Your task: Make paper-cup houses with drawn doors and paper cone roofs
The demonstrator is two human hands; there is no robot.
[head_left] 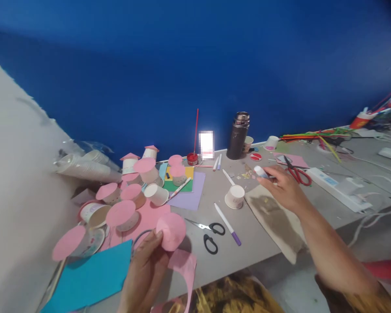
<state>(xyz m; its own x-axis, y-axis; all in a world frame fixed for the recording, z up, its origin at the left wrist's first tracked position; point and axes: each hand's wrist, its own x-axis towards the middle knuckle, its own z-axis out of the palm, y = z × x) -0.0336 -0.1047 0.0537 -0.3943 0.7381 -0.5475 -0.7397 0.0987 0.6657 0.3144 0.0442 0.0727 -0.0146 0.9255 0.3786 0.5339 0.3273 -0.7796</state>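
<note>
My left hand [148,263] is closed on the edge of a round pink paper disc [172,231], thumb in front. Below it hangs a curved pink paper offcut [185,269]. Over the right part of the table, my right hand [282,184] is closed on a short white tube that looks like a glue stick [260,172]. Between the hands an upside-down paper cup [235,197] stands on the table. Near it lie black-handled scissors [211,234], their blades toward the left hand, and a white marker with a purple end [228,224].
Several paper cups with pink discs [122,214] crowd the left, by blue paper [91,276]. Behind stand a dark flask [237,137] and a red jar [192,159]. A stained cloth [276,224], red-handled scissors [298,172] and a power strip [337,190] lie at right.
</note>
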